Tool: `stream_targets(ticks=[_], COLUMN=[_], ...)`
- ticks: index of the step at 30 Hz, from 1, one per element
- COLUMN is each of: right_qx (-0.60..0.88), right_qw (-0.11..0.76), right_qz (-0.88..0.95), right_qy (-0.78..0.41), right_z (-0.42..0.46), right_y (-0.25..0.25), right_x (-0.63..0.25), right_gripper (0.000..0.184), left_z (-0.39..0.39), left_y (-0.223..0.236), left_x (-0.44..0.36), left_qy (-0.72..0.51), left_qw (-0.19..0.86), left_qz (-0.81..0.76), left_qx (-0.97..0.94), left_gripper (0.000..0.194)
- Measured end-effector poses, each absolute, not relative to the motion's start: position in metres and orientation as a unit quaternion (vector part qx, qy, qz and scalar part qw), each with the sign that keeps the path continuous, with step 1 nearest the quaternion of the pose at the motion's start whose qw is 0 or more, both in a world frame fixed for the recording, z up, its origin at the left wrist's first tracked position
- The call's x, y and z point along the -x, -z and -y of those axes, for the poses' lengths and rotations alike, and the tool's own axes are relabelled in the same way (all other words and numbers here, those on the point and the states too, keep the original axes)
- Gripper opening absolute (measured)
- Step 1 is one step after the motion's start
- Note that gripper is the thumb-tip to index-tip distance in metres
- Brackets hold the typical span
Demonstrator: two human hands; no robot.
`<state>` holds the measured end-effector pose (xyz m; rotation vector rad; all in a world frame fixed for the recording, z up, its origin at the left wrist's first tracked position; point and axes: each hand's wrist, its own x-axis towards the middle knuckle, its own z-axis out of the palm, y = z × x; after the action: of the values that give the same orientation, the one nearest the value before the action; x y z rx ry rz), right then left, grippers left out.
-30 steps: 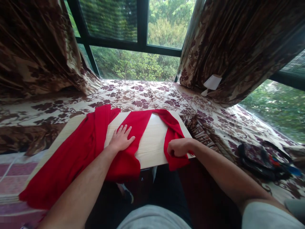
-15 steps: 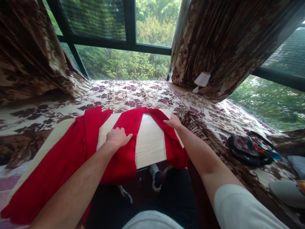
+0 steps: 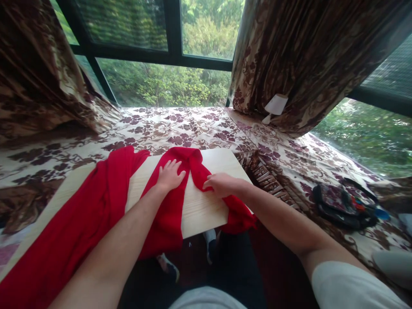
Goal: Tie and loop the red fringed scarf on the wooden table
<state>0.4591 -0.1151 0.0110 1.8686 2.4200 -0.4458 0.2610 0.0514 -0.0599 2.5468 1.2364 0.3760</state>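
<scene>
A long red cloth (image 3: 106,201) is draped in loops over a pale wooden board (image 3: 202,206). One wide strip runs down the left side, and two narrower strips meet at the far edge and hang off the near edge. My left hand (image 3: 170,175) lies flat and open on the middle strip, fingers spread. My right hand (image 3: 222,184) rests on the right strip, fingers curled loosely over the fabric and pressing it towards the middle strip.
A floral brown bedspread (image 3: 180,124) covers the surface beyond the board. Patterned curtains (image 3: 305,56) hang at both sides of a window. A dark patterned bag (image 3: 341,204) lies at the right. My feet (image 3: 209,240) show under the board.
My right hand slid from the board's far right corner towards the centre, drawing the right red strip in beside the middle strip. My left hand moved slightly further up the middle strip.
</scene>
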Motion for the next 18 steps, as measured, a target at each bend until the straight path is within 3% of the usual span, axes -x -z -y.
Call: stream_targets(ticks=[2,7,10,13,18], right_qx=[-0.637,-0.820,-0.837,-0.829,-0.847], right_qw=[-0.015,-0.192,-0.189,-0.169,-0.185], right_qz=[-0.745,-0.522,-0.470,-0.483,-0.483], right_qy=[0.199,0.135,0.205,0.227,0.123], right_z=[0.106,0.059,0.035,0.019,0.004], right_y=[-0.004,0.013,0.021,0.028,0.027], right_x=[-0.463,-0.479,-0.474,-0.460,-0.452], right_gripper=[0.020,0.041,0.051,0.036,0.013], left_z=[-0.058,-0.059,-0.053,-0.051,-0.050], left_y=[0.068,0.079,0.079,0.077,0.075], left_x=[-0.257,-0.248,-0.248,-0.248,-0.245], left_qy=[-0.065,-0.038,-0.042,-0.053,-0.109], left_qw=[0.141,0.116,0.113,0.116,0.119], left_qz=[-0.458,-0.453,-0.457,-0.458,-0.511], left_qx=[-0.875,-0.883,-0.881,-0.880,-0.844], left_gripper=[0.066,0.070,0.071,0.070,0.068])
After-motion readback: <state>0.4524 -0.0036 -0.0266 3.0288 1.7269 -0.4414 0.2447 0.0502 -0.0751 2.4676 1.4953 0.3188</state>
